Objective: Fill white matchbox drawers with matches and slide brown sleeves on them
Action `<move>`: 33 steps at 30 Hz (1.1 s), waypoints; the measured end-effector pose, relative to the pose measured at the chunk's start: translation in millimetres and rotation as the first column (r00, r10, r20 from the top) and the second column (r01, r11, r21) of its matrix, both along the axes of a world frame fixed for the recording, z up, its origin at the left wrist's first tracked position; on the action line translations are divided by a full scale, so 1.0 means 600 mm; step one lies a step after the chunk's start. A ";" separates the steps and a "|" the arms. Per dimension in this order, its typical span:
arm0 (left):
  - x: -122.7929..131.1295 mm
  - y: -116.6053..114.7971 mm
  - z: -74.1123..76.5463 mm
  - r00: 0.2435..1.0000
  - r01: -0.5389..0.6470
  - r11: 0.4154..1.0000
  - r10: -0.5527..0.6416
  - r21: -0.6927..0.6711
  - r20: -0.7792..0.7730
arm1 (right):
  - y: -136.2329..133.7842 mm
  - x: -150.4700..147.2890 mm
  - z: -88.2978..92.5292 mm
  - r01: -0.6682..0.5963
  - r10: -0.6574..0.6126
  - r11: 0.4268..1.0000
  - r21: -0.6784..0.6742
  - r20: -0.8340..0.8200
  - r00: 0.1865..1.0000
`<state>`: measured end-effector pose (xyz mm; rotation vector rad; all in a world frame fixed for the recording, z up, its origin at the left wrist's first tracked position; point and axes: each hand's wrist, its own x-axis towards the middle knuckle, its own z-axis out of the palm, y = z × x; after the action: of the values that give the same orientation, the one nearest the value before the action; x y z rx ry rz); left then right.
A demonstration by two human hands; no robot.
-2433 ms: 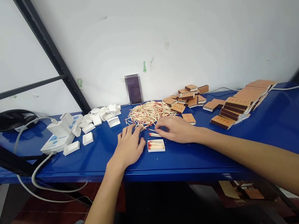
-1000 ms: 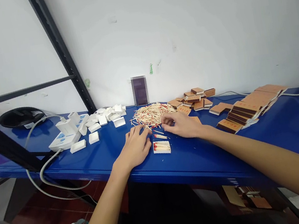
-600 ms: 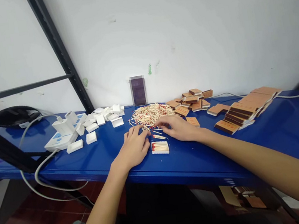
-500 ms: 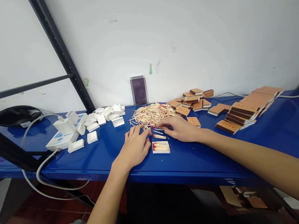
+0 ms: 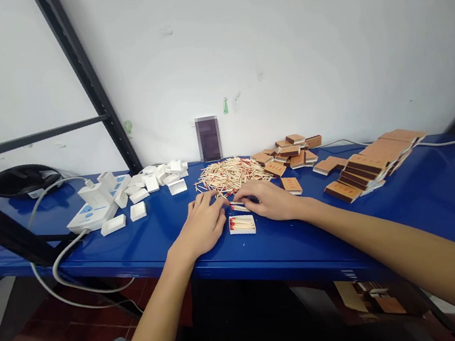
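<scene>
A small white tray (image 5: 243,232) with several red-tipped matches (image 5: 242,224) inside lies on the blue tabletop in front of me. Just beyond it, a few loose matches (image 5: 240,208) lie side by side between my hands. My left hand (image 5: 205,223) rests on the table left of them, its fingers bent and apart, with thumb and index close to the red heads. From the right, my right hand (image 5: 269,199) curves over these matches, thumb and fingertips closed around them. Behind both hands spreads a large heap of matches (image 5: 232,174).
White empty trays (image 5: 151,182) lie in a cluster at the left, beside a power strip (image 5: 91,214) with plugs and cables. Brown matchboxes (image 5: 289,152) are piled at the back right, with stacked rows of matchboxes (image 5: 365,166) farther right. A black shelf post (image 5: 86,72) rises at left.
My right hand has moved slightly left and its fingers have come down over the loose matches, drawing them together. My left hand stays nearly in place. The view has shifted a little.
</scene>
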<state>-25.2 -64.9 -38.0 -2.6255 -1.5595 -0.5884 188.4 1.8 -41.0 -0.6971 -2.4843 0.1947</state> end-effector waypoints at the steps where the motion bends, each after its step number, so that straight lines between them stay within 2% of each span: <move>1: 0.000 0.000 0.000 1.000 -0.004 1.000 0.004 -0.005 0.000 | 0.000 0.000 0.000 0.004 -0.004 1.000 0.012 0.009 1.000; 13: 0.001 0.000 0.000 1.000 -0.018 0.999 0.017 -0.034 -0.015 | 0.005 0.006 0.001 0.044 -0.052 0.998 0.050 0.155 0.987; 19: 0.000 0.001 -0.002 1.000 -0.011 1.000 0.011 -0.026 -0.011 | 0.002 0.006 0.005 0.057 -0.059 0.998 0.022 0.122 0.991; 24: -0.007 0.003 -0.002 0.997 0.018 0.999 -0.015 -0.045 0.070 | -0.004 0.006 0.007 0.039 -0.041 0.999 0.018 0.080 0.996; 33: -0.005 0.003 0.001 0.995 0.038 0.998 -0.034 -0.041 0.093 | -0.005 0.007 0.015 -0.023 0.029 0.994 -0.105 0.058 0.998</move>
<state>-28.1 -62.9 -37.7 -2.6997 -1.5696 -0.6954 192.6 -1.0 -32.0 -0.7232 -2.5559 0.3201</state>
